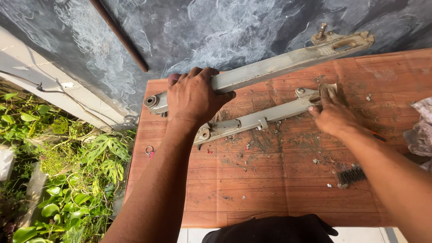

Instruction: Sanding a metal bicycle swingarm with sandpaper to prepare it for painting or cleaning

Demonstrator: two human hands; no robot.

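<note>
A grey metal swing-arm frame lies across the far half of a reddish wooden table point(252, 189). My left hand point(194, 95) is wrapped around its upper bar point(274, 66), close to the round bushing end point(151, 101). My right hand point(330, 114) presses a small worn piece of sandpaper point(327, 88) with flat fingers against the right end of the lower bar point(256, 120). Grey dust and paint flakes lie scattered on the wood under the bars.
A wire brush point(351, 175) lies near my right forearm. A crumpled cloth point(420, 130) sits at the table's right edge. A small key ring point(149, 150) rests at the left edge. A rusty rod point(119, 33) leans on the dark wall. Green plants point(67, 180) grow at left.
</note>
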